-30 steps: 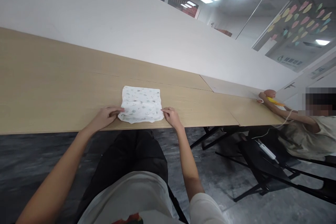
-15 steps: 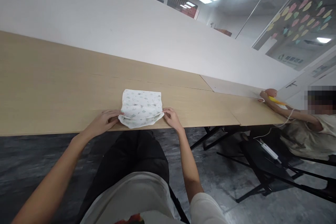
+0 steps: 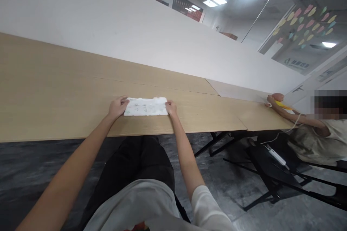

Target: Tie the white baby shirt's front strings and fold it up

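Observation:
A white cloth (image 3: 146, 107) with a small printed pattern lies folded into a narrow strip on the wooden table (image 3: 67, 94), near its front edge. My left hand (image 3: 118, 107) grips the cloth's left end, thumb and fingers closed at its upper corner. At the right end, my right hand (image 3: 170, 108) pinches the other upper corner. The far edge of the strip looks slightly uneven between my hands. The fingertips are partly hidden where they meet the fabric.
A white wall (image 3: 114, 32) with glass above runs behind the table. At the far right a seated person (image 3: 320, 130) reaches over the table to a doll's head (image 3: 277, 96). A black chair (image 3: 276, 169) holds a white power strip (image 3: 278, 157).
The cloth's near part has been folded away from me, halving its depth. Both hands have moved forward to the far corners with it.

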### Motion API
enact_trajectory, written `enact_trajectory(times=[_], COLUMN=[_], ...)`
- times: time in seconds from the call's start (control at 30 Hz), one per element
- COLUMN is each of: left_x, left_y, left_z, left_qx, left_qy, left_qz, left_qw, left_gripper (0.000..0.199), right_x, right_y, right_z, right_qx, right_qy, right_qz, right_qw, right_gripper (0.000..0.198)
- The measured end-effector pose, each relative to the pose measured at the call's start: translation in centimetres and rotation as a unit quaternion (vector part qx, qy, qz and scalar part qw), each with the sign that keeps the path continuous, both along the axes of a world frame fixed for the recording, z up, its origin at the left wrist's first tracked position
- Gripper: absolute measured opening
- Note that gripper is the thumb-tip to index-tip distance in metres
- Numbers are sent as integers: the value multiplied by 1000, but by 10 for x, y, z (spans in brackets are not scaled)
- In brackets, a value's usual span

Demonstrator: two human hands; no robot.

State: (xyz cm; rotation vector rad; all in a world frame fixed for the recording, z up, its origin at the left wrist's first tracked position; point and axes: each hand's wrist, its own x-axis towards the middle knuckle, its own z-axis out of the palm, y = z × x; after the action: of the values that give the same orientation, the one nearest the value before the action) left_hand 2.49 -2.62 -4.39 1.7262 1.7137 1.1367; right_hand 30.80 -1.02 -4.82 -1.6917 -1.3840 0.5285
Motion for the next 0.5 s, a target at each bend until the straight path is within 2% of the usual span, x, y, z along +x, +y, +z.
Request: enact_trajectory(times=[0.23, 0.5], left_x=[-7, -3], left_y=[4, 4], left_z=[-14, -10], left_qx=[-6, -4], left_qy=[3, 41], left_qz=[-4, 43], left_qw=[1000, 998], left_gripper=[75, 63], right_x=[-4, -3], right_y=[-6, -4], right_z=[-5, -7], right_qx=[0, 26], right_qy=[-73, -85], right_qz=[-2, 6], right_qw=[997, 996], right_gripper=[33, 35])
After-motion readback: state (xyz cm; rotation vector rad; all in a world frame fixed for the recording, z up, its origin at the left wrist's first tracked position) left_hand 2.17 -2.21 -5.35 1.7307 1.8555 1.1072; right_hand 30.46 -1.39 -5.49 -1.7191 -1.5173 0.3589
